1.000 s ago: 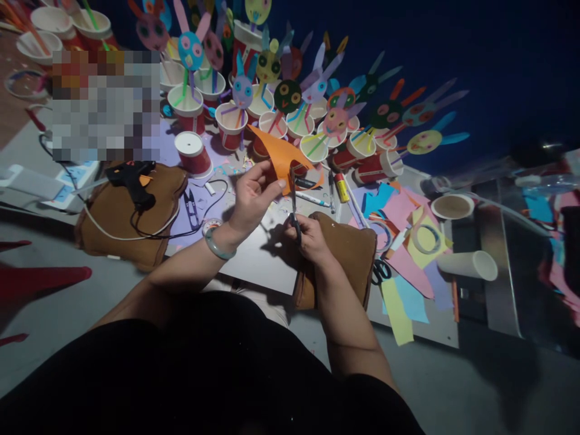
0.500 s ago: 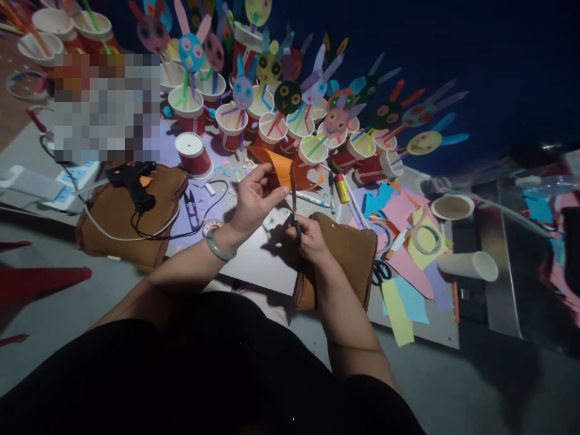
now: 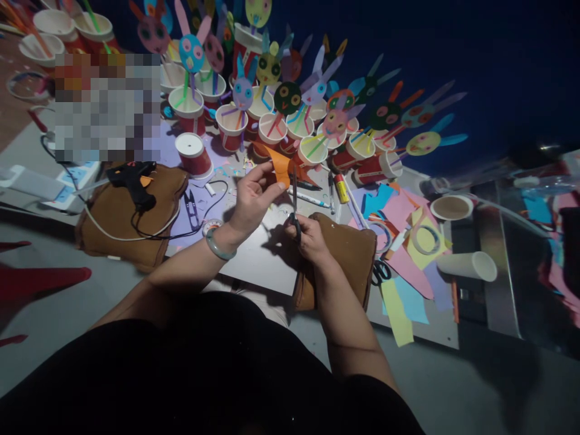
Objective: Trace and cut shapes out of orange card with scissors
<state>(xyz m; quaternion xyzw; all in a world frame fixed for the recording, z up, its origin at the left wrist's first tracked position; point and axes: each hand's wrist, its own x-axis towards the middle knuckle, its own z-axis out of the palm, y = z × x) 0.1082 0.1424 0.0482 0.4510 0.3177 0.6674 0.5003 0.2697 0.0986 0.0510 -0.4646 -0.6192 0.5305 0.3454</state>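
Between the thumb and fingers of my left hand [image 3: 254,196] is a piece of orange paper [image 3: 281,168], held up above the table. My right hand [image 3: 309,237] is closed around the dark handles of a pair of scissors [image 3: 294,196]. The blades point away from me and stand right beside the paper's right edge; whether they touch it I cannot tell. Behind the blades, more orange paper shows close to a marker [image 3: 310,198]. A white sheet [image 3: 263,257] lies on the table below my hands.
Red paper cups [image 3: 232,130] with paper rabbit figures crowd the back. On the left, a black glue gun [image 3: 133,184] rests on a brown cushion [image 3: 102,226], near thread snips [image 3: 191,208]. Another brown cushion [image 3: 347,260], paper scraps [image 3: 412,299] and a tape roll [image 3: 426,240] are on the right.
The orange paper has turned in my left hand and now looks narrower, uncovering a dark pen behind it. The scissors remain in nearly the same place.
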